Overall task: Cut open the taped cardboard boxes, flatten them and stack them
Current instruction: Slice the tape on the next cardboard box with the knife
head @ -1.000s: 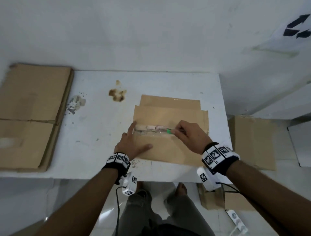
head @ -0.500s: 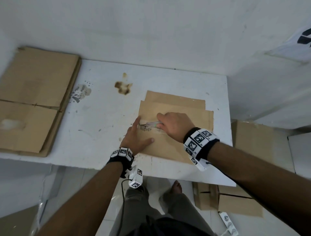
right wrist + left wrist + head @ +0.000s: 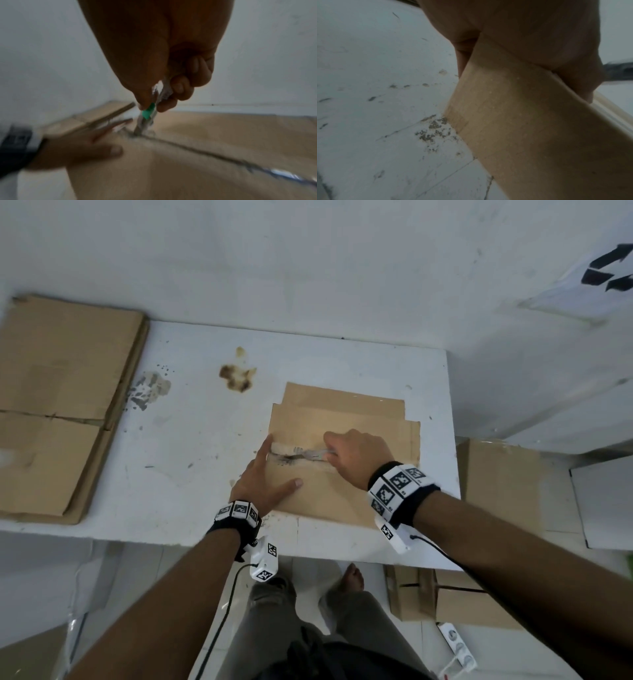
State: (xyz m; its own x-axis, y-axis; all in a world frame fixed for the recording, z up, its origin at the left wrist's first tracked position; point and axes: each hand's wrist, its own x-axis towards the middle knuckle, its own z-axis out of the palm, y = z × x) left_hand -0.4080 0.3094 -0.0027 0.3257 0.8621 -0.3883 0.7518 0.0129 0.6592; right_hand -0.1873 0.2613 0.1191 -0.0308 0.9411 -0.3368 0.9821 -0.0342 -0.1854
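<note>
A brown cardboard box (image 3: 356, 419) lies on the right part of the white table (image 3: 191, 440), with a taped seam (image 3: 291, 453) across its top. My left hand (image 3: 265, 477) presses flat on the box's left end (image 3: 513, 121), fingers straight. My right hand (image 3: 356, 457) grips a utility knife (image 3: 147, 116) with a green slider. Its blade sits in the seam (image 3: 197, 148), close to my left fingers. A slit runs along the seam behind the blade.
A stack of flattened cardboard (image 3: 58, 405) lies on the table's left end. More boxes stand on the floor at the right (image 3: 500, 474) and under the table edge (image 3: 455, 601). A white wall rises behind the table. A power strip (image 3: 459, 648) lies on the floor.
My right hand has drawn the knife leftward along the seam, from its middle toward my left fingers. My left hand has stayed pressed on the box.
</note>
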